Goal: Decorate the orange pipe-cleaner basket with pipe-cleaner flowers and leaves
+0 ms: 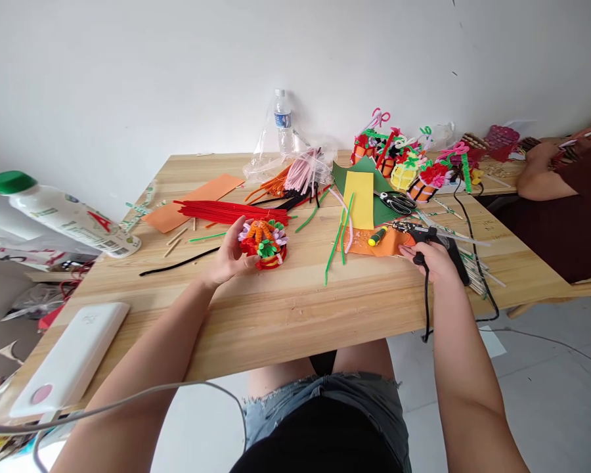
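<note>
My left hand [230, 257] curls round the left side of a small pipe-cleaner flower basket [264, 244], its thumb at the front. Orange, lilac, red and green blooms cover the basket's top. On the right, my right hand [434, 261] grips a black hot glue gun [416, 230], whose nozzle points left; a black cord [426, 295] hangs from the grip. Under the nozzle lies an orange sheet [349, 242] bearing a yellow-and-green screwdriver-like handle [377, 237]. A bundle of red pipe cleaners [231, 212] rests just behind the basket.
Black-handled scissors [397, 202] and a yellow sheet [358, 200] lie on green sheets. Finished flower baskets [423, 180] stand at the back right. A water bottle [283, 121], a white bottle [69, 217] and a power bank [71, 361] are around. Another person's arm [539, 171] is at far right.
</note>
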### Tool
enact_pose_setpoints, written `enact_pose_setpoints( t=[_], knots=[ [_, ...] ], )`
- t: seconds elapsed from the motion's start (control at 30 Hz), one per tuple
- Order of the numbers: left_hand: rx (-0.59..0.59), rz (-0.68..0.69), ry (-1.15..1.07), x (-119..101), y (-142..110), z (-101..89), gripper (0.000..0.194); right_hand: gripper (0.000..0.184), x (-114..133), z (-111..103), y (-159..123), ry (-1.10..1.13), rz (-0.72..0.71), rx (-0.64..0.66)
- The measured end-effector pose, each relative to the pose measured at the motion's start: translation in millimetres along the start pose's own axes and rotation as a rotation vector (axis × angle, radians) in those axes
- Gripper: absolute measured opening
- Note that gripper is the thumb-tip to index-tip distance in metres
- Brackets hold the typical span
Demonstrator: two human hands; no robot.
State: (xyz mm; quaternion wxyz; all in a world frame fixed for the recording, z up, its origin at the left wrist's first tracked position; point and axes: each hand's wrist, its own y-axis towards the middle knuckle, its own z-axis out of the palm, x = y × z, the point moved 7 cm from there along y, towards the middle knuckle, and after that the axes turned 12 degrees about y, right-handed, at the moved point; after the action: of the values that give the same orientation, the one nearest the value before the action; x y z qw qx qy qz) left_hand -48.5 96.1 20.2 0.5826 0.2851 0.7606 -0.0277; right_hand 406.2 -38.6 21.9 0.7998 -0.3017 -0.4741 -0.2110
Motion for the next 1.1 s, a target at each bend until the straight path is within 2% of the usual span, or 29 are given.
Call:
enact_pose_setpoints(
  t=[0.17,0.27,0.4,0.53,0.67,0.77,0.87,0.9,0.97,1.03,1.1],
  knots=[
    [0.003,-0.031,0.024,1,-1,0.2,0.100,0.023,5,-8,-1,0.022,-0.059,0.010],
    [0.002,0.044,0.034,-2,1,-1.5,0.101,0.023,7,-18,-2,-0.079,-0.052,-0.029],
    [-0.008,0.125,0.033,-5,4,-3.3,0.102,0.022,8,-21,-1,-0.173,-0.063,-0.014],
    [-0.012,0.097,0.033,-2,3,-2.3,0.102,0.019,6,-23,2,-0.119,-0.021,0.013],
    [-0.004,0.075,0.030,0,2,-0.3,0.102,0.012,4,-24,4,-0.034,0.087,0.051],
    [-0.014,0.065,0.042,0,2,-0.3,0.102,0.016,7,-20,-1,-0.021,0.094,0.059],
    [-0.012,0.049,0.035,-2,1,0.8,0.102,0.023,22,-4,-23,0.033,-0.098,0.124],
    [-0.008,0.032,0.029,-1,1,1.5,0.101,0.025,28,5,-35,0.037,-0.188,0.174],
    [0.000,-0.015,0.028,0,1,2.9,0.099,0.025,30,29,-65,-0.033,-0.269,0.313],
    [-0.003,-0.044,0.038,2,0,3.6,0.099,0.024,17,58,-97,-0.139,-0.228,0.510],
    [-0.004,-0.043,0.046,2,0,4.6,0.099,0.027,-7,88,-128,-0.226,-0.157,0.713]
  ],
)
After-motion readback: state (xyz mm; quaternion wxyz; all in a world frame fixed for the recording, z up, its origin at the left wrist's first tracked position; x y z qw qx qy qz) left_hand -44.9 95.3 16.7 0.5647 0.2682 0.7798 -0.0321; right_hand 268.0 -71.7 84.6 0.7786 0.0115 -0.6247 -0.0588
